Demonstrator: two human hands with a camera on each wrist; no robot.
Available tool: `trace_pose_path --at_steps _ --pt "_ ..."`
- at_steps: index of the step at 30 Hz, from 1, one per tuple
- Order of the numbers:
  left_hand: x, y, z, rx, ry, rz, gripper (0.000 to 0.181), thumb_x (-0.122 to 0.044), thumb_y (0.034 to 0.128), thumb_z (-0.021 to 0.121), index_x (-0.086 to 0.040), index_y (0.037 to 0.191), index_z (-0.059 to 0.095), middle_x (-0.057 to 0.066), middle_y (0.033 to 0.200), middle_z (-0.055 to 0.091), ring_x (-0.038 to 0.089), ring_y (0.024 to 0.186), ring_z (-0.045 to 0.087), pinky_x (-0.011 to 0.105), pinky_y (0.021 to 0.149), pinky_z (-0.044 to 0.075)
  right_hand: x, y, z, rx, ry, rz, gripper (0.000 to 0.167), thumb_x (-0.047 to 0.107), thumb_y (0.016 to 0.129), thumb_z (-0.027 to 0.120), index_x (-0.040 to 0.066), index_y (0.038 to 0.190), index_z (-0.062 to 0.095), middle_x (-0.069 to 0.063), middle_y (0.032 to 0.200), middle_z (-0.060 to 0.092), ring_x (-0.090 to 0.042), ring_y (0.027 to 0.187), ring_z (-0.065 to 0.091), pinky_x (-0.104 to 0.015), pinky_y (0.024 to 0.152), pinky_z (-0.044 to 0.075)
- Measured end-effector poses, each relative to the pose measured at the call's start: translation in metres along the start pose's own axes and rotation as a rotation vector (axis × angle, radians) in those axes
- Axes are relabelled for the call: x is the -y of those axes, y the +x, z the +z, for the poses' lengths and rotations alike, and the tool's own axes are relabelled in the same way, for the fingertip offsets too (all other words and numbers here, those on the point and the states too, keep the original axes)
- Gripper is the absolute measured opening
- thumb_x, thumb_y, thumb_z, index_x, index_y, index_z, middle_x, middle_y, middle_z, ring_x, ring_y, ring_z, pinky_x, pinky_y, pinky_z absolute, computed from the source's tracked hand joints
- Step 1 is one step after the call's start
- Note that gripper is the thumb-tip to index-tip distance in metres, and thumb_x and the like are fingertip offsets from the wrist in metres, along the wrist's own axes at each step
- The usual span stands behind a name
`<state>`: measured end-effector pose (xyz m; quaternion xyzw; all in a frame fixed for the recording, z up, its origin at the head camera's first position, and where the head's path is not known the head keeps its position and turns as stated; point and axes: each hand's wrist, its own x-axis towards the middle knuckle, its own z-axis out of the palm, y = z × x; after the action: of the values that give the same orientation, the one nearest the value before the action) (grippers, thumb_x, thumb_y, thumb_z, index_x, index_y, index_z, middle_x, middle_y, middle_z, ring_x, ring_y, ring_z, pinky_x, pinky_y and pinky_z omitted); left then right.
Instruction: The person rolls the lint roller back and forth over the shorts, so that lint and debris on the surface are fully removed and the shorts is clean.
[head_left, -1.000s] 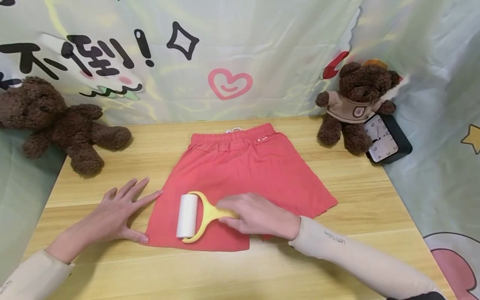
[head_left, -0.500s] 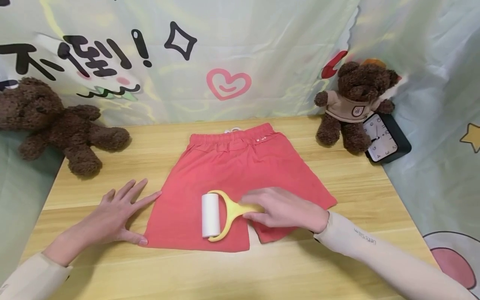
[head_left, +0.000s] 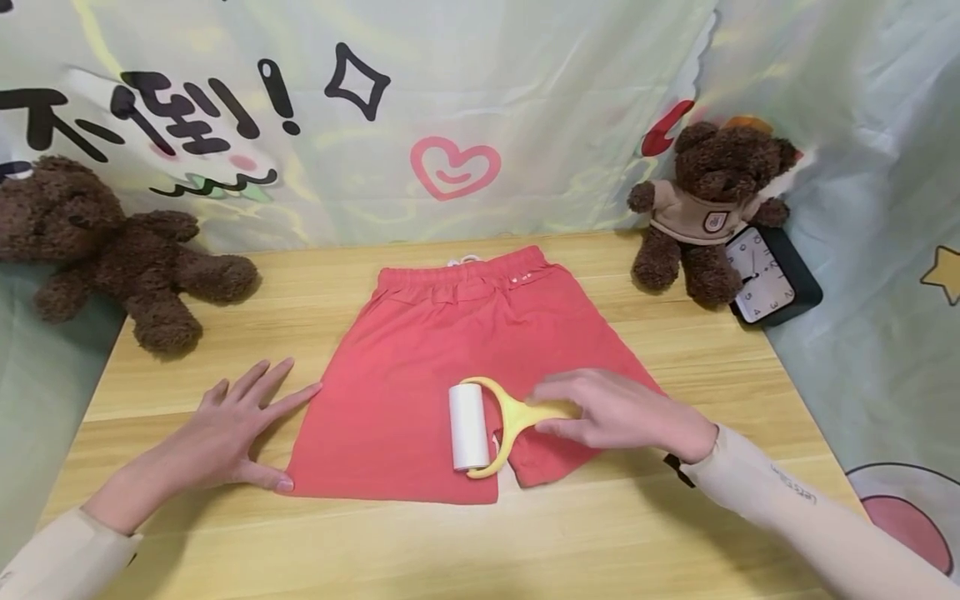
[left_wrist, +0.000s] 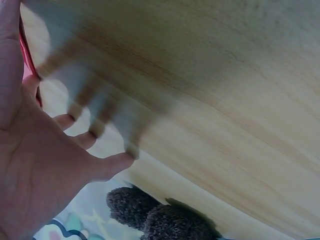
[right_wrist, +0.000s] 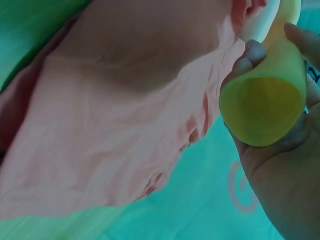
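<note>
Red shorts [head_left: 420, 367] lie spread on the wooden table, waistband toward the back wall. My right hand [head_left: 607, 408] grips the yellow handle of a lint roller [head_left: 468, 427], whose white cylinder rests on the shorts near the inner edge of the left leg. The right wrist view shows the handle's hollow end [right_wrist: 263, 111] with fingers wrapped about it. My left hand [head_left: 225, 433] lies on the table with fingers spread, its thumb and index fingertip touching the left edge of the shorts. In the left wrist view the same fingers [left_wrist: 117, 164] are stretched apart.
A brown teddy bear [head_left: 142, 258] leans at the back left. Another bear in a beige top [head_left: 697, 217] sits at the back right, beside a black square clock [head_left: 772, 275]. Printed cloth [head_left: 555, 108] hangs behind the wooden table [head_left: 360, 550] and along its sides.
My right hand has moved the lint roller rightward over the shorts, from the left leg's middle to its inner edge. The left hand has stayed in place.
</note>
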<state>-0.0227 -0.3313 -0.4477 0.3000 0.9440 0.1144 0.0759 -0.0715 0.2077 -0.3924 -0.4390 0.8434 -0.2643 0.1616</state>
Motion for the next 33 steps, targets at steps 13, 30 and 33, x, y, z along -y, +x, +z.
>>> trace_pose_path --at_steps 13,30,33 --pt "0.001 0.003 -0.001 0.017 -0.009 0.007 0.126 -0.085 0.0696 0.081 -0.034 0.174 0.031 0.026 0.176 0.02 0.06 0.153 0.026 0.089 0.097 0.03 -0.014 -0.018 -0.011 -0.029 0.019 -0.041 0.021 0.013 0.097 0.085 0.016 0.117 0.079 0.014 0.107 0.073 -0.003 0.091 0.066 -0.034 0.082 0.06" --pt "0.001 0.0 0.003 0.017 -0.021 -0.006 0.123 -0.084 0.0725 0.08 -0.033 0.174 0.033 0.025 0.177 0.018 0.06 0.154 0.024 0.09 0.099 0.027 -0.035 -0.048 -0.027 -0.008 0.055 0.034 0.023 0.015 0.098 0.086 0.023 0.118 0.079 0.017 0.108 0.073 -0.005 0.091 0.066 -0.034 0.083 0.058" --pt "0.001 -0.001 0.002 0.02 -0.025 -0.011 0.123 -0.084 0.072 0.081 -0.033 0.174 0.033 0.025 0.177 0.017 0.06 0.154 0.023 0.09 0.098 0.027 -0.038 -0.055 -0.03 -0.013 0.05 0.048 0.024 0.015 0.097 0.086 0.024 0.118 0.08 0.016 0.112 0.075 -0.005 0.097 0.069 -0.036 0.086 0.06"
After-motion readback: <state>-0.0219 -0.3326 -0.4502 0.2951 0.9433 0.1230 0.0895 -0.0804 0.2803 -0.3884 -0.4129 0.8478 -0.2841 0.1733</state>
